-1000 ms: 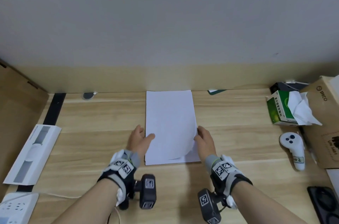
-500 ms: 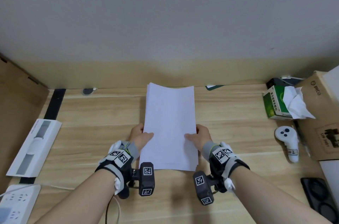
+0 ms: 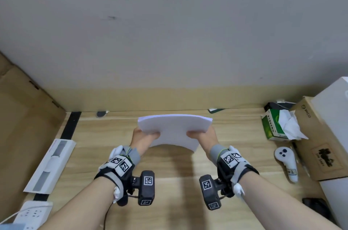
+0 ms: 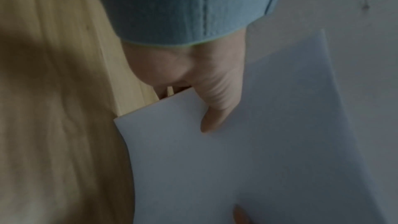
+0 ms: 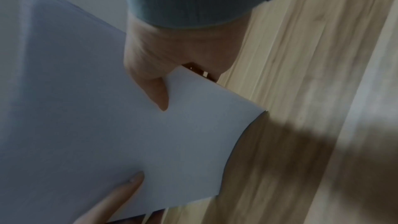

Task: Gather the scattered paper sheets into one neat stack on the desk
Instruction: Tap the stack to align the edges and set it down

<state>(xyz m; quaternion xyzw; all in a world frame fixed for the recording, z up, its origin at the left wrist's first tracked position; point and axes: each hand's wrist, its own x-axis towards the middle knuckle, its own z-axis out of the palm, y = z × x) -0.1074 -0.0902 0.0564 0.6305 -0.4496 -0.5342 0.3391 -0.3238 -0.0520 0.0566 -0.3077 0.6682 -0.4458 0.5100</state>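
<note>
Risk: the paper stack (image 3: 174,132) is held in the air by its two side edges and bows upward in the middle, so sheets could slide or fan apart if either pinch loosens, and one gripped harder than the other would likely skew the edges.
Risk on landing: I judge that if the stack comes down tilted, its lower edge could catch on the desk (image 3: 178,171) and buckle.
Left hand (image 3: 144,138): gripping the stack's left edge, thumb (image 4: 215,108) lying on top of the sheets, the other fingers hidden beneath.
Right hand (image 3: 204,135): gripping the stack's right edge in the same way, thumb (image 5: 156,89) on top, fingers underneath.
Pose: both forearms reach forward roughly in parallel, wrists raised, palms turned inward toward the stack.
Stack position: lifted clear of the desk, above its own shadow, between the two hands.
Around the stack: a tissue box (image 3: 276,124) and a white controller (image 3: 286,164) lie well to its right; a power strip (image 3: 32,214) sits far off to its lower left.
Step in hand: probably squaring the sheets before setting them down.
</note>
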